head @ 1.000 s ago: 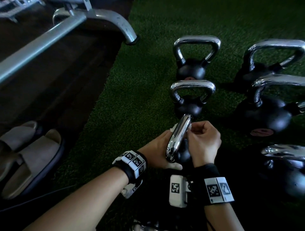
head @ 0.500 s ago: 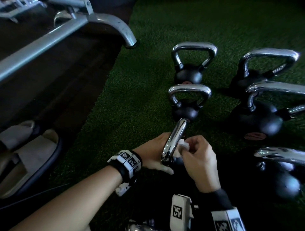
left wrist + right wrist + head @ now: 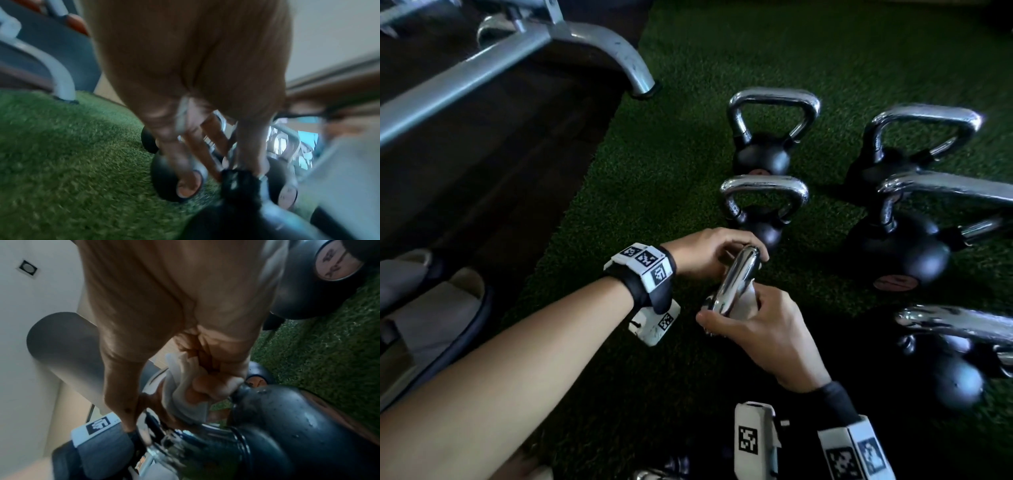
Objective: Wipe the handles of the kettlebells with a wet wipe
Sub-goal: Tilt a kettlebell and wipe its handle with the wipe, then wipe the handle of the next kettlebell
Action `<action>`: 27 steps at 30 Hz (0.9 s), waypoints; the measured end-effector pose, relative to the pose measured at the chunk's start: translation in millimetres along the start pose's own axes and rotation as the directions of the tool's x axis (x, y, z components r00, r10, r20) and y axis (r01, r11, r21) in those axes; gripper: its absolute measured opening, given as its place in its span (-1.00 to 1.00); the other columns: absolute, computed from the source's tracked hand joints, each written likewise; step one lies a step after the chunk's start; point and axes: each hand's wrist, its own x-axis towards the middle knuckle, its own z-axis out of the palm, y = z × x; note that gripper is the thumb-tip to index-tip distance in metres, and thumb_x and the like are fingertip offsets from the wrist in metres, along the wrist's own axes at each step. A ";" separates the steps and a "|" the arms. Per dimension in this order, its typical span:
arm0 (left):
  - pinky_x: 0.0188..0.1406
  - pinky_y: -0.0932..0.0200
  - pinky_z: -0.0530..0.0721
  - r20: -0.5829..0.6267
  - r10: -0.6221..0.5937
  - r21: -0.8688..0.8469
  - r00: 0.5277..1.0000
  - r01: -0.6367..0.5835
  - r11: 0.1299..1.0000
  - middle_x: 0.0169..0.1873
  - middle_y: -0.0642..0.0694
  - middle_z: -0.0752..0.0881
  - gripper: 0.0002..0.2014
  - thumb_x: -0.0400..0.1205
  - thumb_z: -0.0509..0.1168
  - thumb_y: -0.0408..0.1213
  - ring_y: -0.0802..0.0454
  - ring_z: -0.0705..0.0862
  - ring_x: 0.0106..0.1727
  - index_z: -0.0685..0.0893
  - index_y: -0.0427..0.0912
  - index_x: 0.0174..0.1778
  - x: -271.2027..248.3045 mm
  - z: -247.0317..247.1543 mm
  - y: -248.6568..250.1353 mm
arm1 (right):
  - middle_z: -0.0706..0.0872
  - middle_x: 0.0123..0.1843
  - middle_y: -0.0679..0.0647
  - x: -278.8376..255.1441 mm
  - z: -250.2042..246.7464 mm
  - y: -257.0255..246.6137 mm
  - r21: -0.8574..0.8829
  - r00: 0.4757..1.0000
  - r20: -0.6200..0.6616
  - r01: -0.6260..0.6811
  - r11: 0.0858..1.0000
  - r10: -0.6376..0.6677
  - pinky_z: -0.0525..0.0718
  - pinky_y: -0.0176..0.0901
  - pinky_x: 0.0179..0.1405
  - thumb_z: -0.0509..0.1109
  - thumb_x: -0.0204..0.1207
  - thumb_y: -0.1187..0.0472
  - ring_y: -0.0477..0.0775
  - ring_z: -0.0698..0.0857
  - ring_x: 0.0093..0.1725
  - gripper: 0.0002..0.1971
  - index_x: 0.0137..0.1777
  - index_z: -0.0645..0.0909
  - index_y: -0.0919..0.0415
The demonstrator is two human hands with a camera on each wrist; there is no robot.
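Note:
I am working on a tilted kettlebell whose chrome handle [image 3: 738,279] points away from me over the green turf [image 3: 619,205]. My left hand [image 3: 709,251] grips the handle's far end. My right hand [image 3: 760,329] holds a white wet wipe [image 3: 749,302] wrapped against the handle's near part. In the right wrist view the wet wipe [image 3: 183,382] is bunched under my fingers, beside the black kettlebell body [image 3: 277,418]. The left wrist view is blurred; my fingers [image 3: 191,146] reach down to the handle's black base [image 3: 236,180].
Several other black kettlebells with chrome handles stand on the turf: two ahead [image 3: 763,209] [image 3: 774,137] and three at the right [image 3: 914,246] [image 3: 921,147] [image 3: 955,346]. A grey metal machine frame [image 3: 602,44] crosses the dark floor at upper left. Sandals [image 3: 431,308] lie at the left.
My right hand has slid the wipe down the handle from its far end toward me. My left hand has moved from the handle's near part up to its far end.

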 end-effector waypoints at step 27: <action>0.26 0.00 0.80 0.016 -0.347 -0.050 0.938 0.348 0.936 0.00 0.05 0.88 -0.61 0.53 0.56 -0.54 0.14 0.86 0.08 0.77 0.05 0.09 -63.1 -34.8 -20.6 | 0.84 0.04 -0.36 -8.9 -71.7 28.5 -0.115 0.942 -0.224 0.228 0.967 -0.249 0.55 -0.65 0.05 0.69 0.34 0.25 -0.42 0.75 0.06 -0.59 0.15 0.86 -0.18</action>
